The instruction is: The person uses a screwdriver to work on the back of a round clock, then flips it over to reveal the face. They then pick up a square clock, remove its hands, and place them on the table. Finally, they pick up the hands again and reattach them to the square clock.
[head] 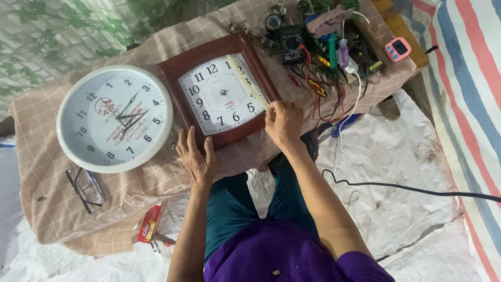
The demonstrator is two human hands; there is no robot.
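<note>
The square wall clock (219,94) with its dark reddish-brown frame lies face up in the middle of the low table, on a beige checked cloth (47,172), turned a little so its corners point off-axis. The right hand (283,122) sits at the clock's lower right corner, fingers closed in a pinch on the end of a pale cream strip (246,81) that runs slantwise up across the white dial. The left hand (195,156) is open and flat, fingers spread, pressing on the clock's lower frame edge and the cloth just below it. Left of it, touching nothing, lies a round white wall clock (115,119) with black hands and a red emblem printed near the centre of its face. Below that round clock, a pair of dark-rimmed glasses (83,188) rests on the cloth. Down off the table edge, on the white sheeting (396,209), sits a small red and yellow carton (149,223) with an oval blue label. Up at the far right of the table there's a black multimeter (292,44) amid a tangle of wires and tools, and further right a small pink timer (398,49) with a dark screen. A black cable (407,188) snakes across the sheeting on the right.
</note>
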